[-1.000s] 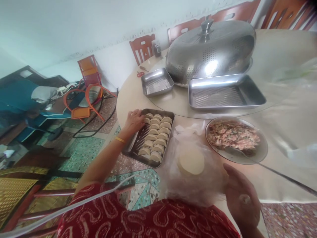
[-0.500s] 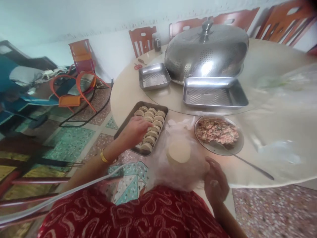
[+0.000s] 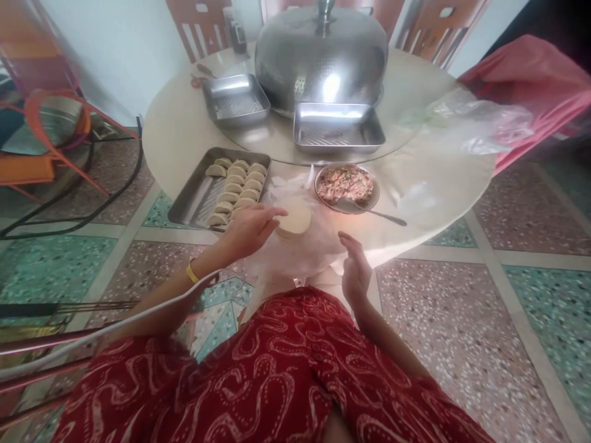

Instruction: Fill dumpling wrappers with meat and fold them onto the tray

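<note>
My left hand [image 3: 249, 229] reaches over the near table edge, its fingertips touching the stack of round dough wrappers [image 3: 293, 217] that lies on a clear plastic bag [image 3: 300, 252]. The fingers are spread and hold nothing that I can see. My right hand [image 3: 354, 269] hovers open, palm turned inward, just off the table edge beside the bag. Left of the wrappers a metal tray [image 3: 191, 200] carries rows of folded dumplings [image 3: 236, 187]. A bowl of minced filling [image 3: 346, 184] with a spoon [image 3: 383, 215] stands to the right.
Two empty metal trays [image 3: 235, 99] [image 3: 338, 128] and a large domed steel cover [image 3: 322, 52] sit on the round table [image 3: 170, 132]. Crumpled clear plastic [image 3: 475, 120] and a pink cloth [image 3: 530, 80] lie at the right. Chairs [image 3: 55, 123] stand around on the terrazzo floor.
My left hand has left the dumpling tray and moved right onto the dough wrappers. My right hand has lifted slightly. The camera has pulled back and tilted down.
</note>
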A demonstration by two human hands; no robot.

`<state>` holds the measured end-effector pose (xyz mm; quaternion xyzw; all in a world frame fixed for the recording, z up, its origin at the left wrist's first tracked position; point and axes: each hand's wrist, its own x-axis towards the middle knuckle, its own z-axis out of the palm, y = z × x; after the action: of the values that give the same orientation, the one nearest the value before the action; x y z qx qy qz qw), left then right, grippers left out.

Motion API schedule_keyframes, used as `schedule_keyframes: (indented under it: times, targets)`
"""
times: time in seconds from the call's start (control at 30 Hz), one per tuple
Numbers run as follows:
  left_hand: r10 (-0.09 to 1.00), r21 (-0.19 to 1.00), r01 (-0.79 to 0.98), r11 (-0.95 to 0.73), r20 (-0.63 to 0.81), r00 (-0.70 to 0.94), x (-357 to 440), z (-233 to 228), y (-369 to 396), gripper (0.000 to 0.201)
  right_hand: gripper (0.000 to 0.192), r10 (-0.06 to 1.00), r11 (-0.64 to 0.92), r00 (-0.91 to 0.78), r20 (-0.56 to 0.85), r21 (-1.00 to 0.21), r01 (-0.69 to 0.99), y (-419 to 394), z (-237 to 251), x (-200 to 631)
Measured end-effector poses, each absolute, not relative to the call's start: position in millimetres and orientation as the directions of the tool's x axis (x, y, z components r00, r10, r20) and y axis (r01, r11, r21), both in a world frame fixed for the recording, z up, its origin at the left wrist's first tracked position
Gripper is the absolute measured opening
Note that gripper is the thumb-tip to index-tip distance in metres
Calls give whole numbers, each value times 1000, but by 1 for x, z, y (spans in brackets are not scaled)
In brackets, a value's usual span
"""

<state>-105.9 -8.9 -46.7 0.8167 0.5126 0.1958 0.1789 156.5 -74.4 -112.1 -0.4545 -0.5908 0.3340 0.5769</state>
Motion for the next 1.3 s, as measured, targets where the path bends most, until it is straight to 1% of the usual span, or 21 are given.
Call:
schedule_keyframes:
  times: [0.1, 0.2, 0.27, 0.37, 0.5, 0.63, 0.73, 0.83, 0.93, 1.0, 1.07, 1.17, 1.3]
  targets:
    - [898, 415, 803, -427, 95, 429, -101, -46, -6, 27, 33, 918, 377, 41, 395, -898, 226, -82, -106, 159]
    - [857, 319, 803, -504, 72, 510, -95, -46, 0, 21, 32, 914, 383, 28, 404, -885, 265, -84, -103, 160]
    - [827, 301, 780, -549, 59, 559, -91, -47, 6, 18, 32, 910, 393, 16, 414, -876, 281, -85, -101, 160]
    - [799, 315, 756, -573, 9, 602, -87, -49, 15, 16, 31, 904, 409, -5, 428, -860, 305, -87, -100, 160]
    - [787, 311, 760, -571, -55, 614, -84, -48, 23, 18, 30, 910, 396, -10, 415, -858, 327, -89, -100, 161]
    - [762, 299, 744, -598, -74, 643, -85, -47, 27, 23, 27, 914, 386, -15, 406, -856, 344, -88, -99, 161]
    - [750, 282, 734, -618, -66, 658, -86, -49, 29, 23, 26, 912, 389, -30, 410, -838, 383, -82, -100, 159]
    - [738, 293, 715, -635, -42, 673, -86, -53, 31, 23, 26, 878, 451, -72, 474, -766, 458, -68, -101, 155]
    - [725, 305, 692, -654, -7, 688, -87, -57, 34, 24, 22, 802, 557, -148, 579, -635, 535, -46, -103, 148]
    - [726, 308, 684, -661, 32, 687, -89, -59, 35, 25, 19, 760, 606, -203, 617, -561, 565, -29, -105, 140]
    - [734, 315, 683, -659, 75, 675, -91, -60, 36, 25, 18, 762, 611, -249, 597, -535, 584, -14, -106, 131]
    - [749, 337, 684, -647, 114, 652, -92, -62, 37, 23, 18, 807, 569, -290, 514, -544, 617, 3, -109, 117]
    - [793, 415, 693, -589, 132, 595, -95, -63, 39, 23, 14, 818, 569, -366, 444, -530, 629, 16, -109, 105]
